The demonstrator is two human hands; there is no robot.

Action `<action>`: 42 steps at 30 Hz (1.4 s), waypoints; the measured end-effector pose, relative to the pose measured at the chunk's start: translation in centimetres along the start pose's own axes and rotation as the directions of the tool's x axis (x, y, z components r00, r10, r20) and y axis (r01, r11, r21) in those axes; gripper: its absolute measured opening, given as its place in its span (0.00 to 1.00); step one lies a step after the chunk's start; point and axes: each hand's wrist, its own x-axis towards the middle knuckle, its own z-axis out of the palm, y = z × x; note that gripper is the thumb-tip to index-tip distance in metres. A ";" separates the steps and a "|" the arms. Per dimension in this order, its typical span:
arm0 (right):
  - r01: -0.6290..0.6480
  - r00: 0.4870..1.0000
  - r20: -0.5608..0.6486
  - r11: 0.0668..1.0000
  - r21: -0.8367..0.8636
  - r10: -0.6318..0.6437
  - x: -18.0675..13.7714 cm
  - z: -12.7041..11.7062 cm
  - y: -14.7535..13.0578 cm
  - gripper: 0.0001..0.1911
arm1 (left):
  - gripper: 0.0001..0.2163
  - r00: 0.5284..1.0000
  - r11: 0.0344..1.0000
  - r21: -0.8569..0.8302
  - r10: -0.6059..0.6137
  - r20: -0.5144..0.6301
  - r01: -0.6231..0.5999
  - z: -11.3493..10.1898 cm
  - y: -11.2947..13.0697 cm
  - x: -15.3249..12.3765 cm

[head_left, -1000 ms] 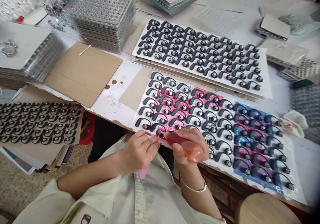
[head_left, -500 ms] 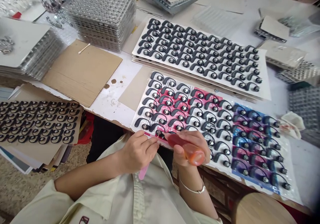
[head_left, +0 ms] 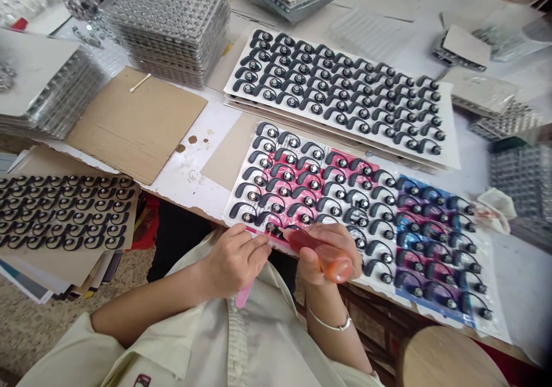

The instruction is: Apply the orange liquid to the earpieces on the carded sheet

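Note:
My left hand [head_left: 236,259] is closed around a thin pink-handled stick [head_left: 245,296], whose rounded end pokes out below the fist; its working tip is hard to make out. My right hand [head_left: 334,249] wraps around a soft reddish-orange squeeze bottle [head_left: 317,252], its narrow end pointing left toward my left fingers. Both hands meet over the near edge of a sheet of black curved hook-shaped pieces [head_left: 308,197], each with a shiny round stone at one end. One such piece [head_left: 272,227] lies right by the bottle's tip.
Behind lies a second card of black hook pieces [head_left: 340,88]. A darker card of them [head_left: 64,211] is at left, below brown cardboard [head_left: 142,125] bearing a cotton swab [head_left: 140,82]. Stacked clear trays [head_left: 168,30] stand at the back. A round stool [head_left: 448,358] is at lower right.
The whole view has shifted slightly left. Both hands keep nearly the same pose over the sheet, still holding the pink-handled stick and the squeeze bottle.

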 end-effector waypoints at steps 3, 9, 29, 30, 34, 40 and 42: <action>-0.045 0.998 -0.047 0.998 0.054 0.047 0.0 0.0 0.2 0.15 | 0.04 1.000 1.000 -0.010 -0.001 0.012 0.001 0.0 0.0 -0.1; -0.124 0.925 -0.335 0.974 0.190 0.183 -0.5 -0.2 0.4 0.20 | 0.04 1.000 0.999 -0.053 -0.006 0.010 0.007 0.1 -0.4 -0.4; -0.078 0.987 -0.141 0.997 0.016 0.079 -2.4 -0.3 -1.0 0.17 | 0.06 0.999 0.995 -0.098 0.025 0.043 -0.021 -0.2 -1.0 -0.4; -0.079 0.987 -0.136 0.997 0.015 0.081 -2.4 -0.3 -1.0 0.17 | 0.06 0.999 0.995 -0.100 0.022 0.045 -0.018 -0.1 -1.0 -0.5; -0.082 0.991 -0.107 0.996 -0.024 0.079 -2.4 -0.4 -1.0 0.17 | 0.06 0.998 0.994 -0.104 0.026 0.048 -0.021 0.0 -1.2 -0.7; -0.052 0.995 -0.087 0.996 -0.068 0.046 -2.3 -0.4 -1.1 0.17 | 0.06 0.999 0.994 -0.108 0.027 0.033 -0.023 -0.1 -1.1 -0.6; -0.043 0.995 -0.090 0.998 -0.056 0.038 -2.3 -0.4 -1.1 0.17 | 0.06 0.999 0.994 -0.105 0.029 0.034 -0.025 -0.1 -1.1 -0.5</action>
